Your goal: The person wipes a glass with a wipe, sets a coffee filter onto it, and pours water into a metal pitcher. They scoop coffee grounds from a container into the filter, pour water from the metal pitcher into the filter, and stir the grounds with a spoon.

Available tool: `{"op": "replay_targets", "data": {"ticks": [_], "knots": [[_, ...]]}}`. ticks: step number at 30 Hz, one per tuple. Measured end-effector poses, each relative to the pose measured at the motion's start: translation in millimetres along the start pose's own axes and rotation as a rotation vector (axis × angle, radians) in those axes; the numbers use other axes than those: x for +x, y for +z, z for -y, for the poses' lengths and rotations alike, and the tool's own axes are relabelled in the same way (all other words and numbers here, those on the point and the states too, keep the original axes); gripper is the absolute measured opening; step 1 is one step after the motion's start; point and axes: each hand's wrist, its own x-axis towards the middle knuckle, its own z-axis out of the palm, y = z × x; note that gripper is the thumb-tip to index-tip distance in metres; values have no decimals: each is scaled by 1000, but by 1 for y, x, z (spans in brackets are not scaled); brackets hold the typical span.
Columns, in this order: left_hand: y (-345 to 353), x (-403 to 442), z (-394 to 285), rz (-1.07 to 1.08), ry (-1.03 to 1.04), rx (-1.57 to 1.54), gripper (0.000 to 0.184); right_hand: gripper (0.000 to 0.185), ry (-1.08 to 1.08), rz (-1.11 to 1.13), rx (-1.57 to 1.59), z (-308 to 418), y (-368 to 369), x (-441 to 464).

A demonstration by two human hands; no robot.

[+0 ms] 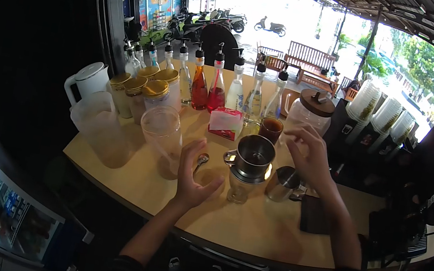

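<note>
A metal drip coffee filter (255, 156) sits on top of a small clear glass (239, 190) near the middle of the wooden counter. To its left is my left hand (195, 180), fingers apart and thumb stretched toward the glass, holding nothing. My right hand (307, 153) hovers up and to the right of the filter with its fingers bent and apart; nothing shows in it. Beneath that hand stands a steel milk pitcher (283, 185). Behind the filter is a brown glass (271, 129). A spoon (202, 159) lies just beyond my left hand.
Syrup bottles with pumps (200, 87) line the back. Gold-lidded jars (155, 91), a clear pitcher (162, 132) and a frosted jug (101, 125) stand left. A red-and-white box (225, 124) is central; a wooden-lidded jar (312, 114) and stacked cups (363, 101) are right.
</note>
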Motion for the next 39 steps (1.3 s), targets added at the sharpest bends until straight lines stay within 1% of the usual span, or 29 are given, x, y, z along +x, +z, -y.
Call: {"op": "replay_targets", "data": {"ticks": [2, 3, 5, 7, 9, 10, 12, 13, 15, 16, 17, 19, 20, 21, 23, 24, 25, 27, 28, 29, 31, 32, 34, 39], "knots": [[16, 12, -8, 138, -153, -271, 82, 18, 175, -18, 1, -39, -8, -38], [23, 16, -8, 139, -155, -274, 82, 18, 178, -17, -1, -48, -10, -55], [36, 20, -5, 239, -209, -485, 90, 17, 526, 33, 24, -63, -16, -86], [43, 23, -10, 269, -223, -463, 92, 18, 510, 73, 23, -86, -17, -112], [44, 26, -17, 336, -367, -507, 86, 20, 493, 112, 32, -103, -11, -131], [45, 25, -13, 339, -365, -501, 86, 20, 534, 129, 80, -108, -6, -137], [48, 16, -1, 454, -523, -405, 76, 18, 608, 154, 169, -103, -2, -142], [48, 15, -2, 450, -519, -405, 76, 18, 602, 153, 168, -108, 3, -148], [47, 16, -4, 459, -490, -437, 69, 17, 569, 88, 396, -125, 21, -158], [50, 16, -12, 365, -528, -616, 61, 17, 598, 61, 489, -127, 26, -159], [51, 17, -13, 365, -518, -615, 61, 17, 590, 55, 488, -128, 30, -161], [49, 17, -13, 374, -490, -628, 67, 17, 587, -28, 656, -125, 34, -161], [50, 16, -7, 404, -472, -604, 67, 14, 662, -96, 703, -122, 38, -160], [50, 19, -7, 404, -469, -608, 67, 14, 661, -98, 699, -120, 36, -155], [49, 21, -10, 419, -483, -655, 69, 12, 687, -186, 684, -118, 34, -145], [49, 22, -10, 419, -485, -653, 69, 11, 673, -195, 723, -125, 32, -143], [49, 23, -12, 419, -490, -655, 69, 11, 678, -194, 726, -120, 28, -136], [48, 22, -13, 425, -502, -660, 70, 18, 632, -205, 749, -105, 11, -121], [49, 23, -12, 417, -511, -684, 70, 19, 573, -206, 754, -100, 5, -111], [50, 23, -12, 408, -519, -708, 70, 19, 578, -209, 751, -93, -3, -102], [50, 26, -13, 412, -535, -723, 70, 17, 619, -197, 873, -76, -20, -82], [50, 28, -13, 412, -546, -736, 69, 17, 621, -201, 871, -68, -27, -72], [50, 29, -12, 428, -541, -725, 69, 15, 482, -184, 882, -52, -37, -53], [47, 30, -13, 446, -548, -668, 69, 12, 433, -161, 834, -21, -52, -19]]}}
